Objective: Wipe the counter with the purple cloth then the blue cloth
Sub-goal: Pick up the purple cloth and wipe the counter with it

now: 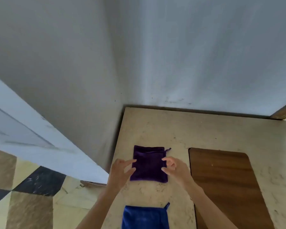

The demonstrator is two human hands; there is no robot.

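Purple cloth (149, 164) lies between blue cloth (144, 217) and wall, wooden board (224, 184) beside.

home interior | marble counter (221, 129) | plain wall (188, 55) | patterned floor tiles (31, 195)

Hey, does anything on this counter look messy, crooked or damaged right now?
Nothing much. The purple cloth and blue cloth lie flat and folded. The counter only shows faint specks and mottling; the wall behind has small dark marks.
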